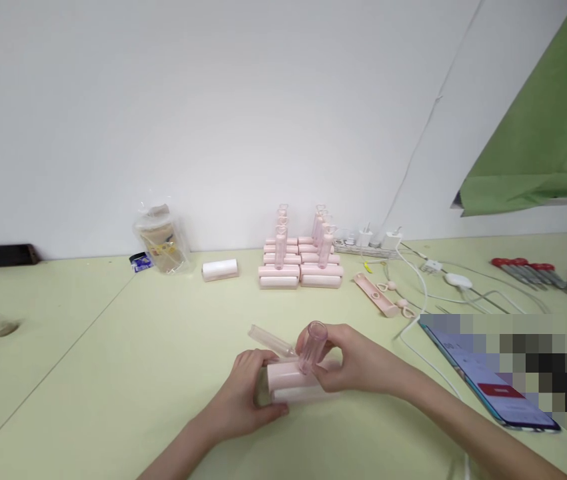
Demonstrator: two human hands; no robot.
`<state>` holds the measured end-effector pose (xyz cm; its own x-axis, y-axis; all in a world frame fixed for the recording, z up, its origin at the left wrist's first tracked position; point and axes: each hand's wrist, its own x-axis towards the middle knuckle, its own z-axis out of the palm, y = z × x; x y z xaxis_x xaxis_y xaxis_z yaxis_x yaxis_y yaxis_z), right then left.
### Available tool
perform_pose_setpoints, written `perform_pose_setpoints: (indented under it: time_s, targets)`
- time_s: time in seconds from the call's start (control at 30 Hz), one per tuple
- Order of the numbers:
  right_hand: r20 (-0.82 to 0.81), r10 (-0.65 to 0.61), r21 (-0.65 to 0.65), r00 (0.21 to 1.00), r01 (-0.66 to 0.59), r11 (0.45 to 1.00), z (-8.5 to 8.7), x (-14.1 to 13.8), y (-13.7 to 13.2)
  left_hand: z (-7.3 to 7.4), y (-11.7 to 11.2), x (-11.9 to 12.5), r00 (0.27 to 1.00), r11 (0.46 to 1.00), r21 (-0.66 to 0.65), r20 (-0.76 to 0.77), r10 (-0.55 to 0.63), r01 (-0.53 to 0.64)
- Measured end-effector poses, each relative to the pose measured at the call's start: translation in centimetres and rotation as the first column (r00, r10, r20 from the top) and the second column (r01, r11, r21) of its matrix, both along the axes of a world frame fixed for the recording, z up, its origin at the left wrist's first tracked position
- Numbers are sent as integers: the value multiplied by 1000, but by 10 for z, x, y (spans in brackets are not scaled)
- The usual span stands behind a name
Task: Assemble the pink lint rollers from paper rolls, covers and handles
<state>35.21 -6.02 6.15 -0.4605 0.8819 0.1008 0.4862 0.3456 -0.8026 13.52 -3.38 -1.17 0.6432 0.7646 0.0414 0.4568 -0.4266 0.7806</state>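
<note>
In front of me lies a pink lint roller (286, 375) with a white roll along its near side. My left hand (238, 400) grips its left end, thumb in front and fingers behind. Pinched in my right hand (341, 357) is a clear pinkish tube handle (313, 347), upright at the middle of the pink body; I cannot tell whether it is attached. A second clear handle piece (271, 340) lies behind the roller, its right end hidden by my right hand. The roller's right end is blurred.
Assembled lint rollers (278, 272) stand in two columns by the wall. A white roll (220, 270) lies left of them, beside a plastic bag (163, 243). To the right are a loose pink cover (374, 295), a power strip (363, 250), a white cable (422, 283), a phone (483, 380) and red-handled tools (518, 270).
</note>
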Motion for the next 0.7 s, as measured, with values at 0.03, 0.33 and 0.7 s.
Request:
perform_pose_setpoints:
  time_s: [0.03, 0.33, 0.7]
  targets:
    - [9, 6, -13, 1000, -6, 1000, 0, -1, 0, 0, 0, 0, 1000, 1000, 3, 2, -1, 1]
    - [-98, 4, -251, 995, -29, 968, -2, -6, 8, 1, 0, 0, 1000, 1000, -9, -14, -3, 3]
    - [-340, -27, -478, 940, -148, 866, -2, -12, 20, 1, 0, 0, 999, 996, -84, -27, 18, -21]
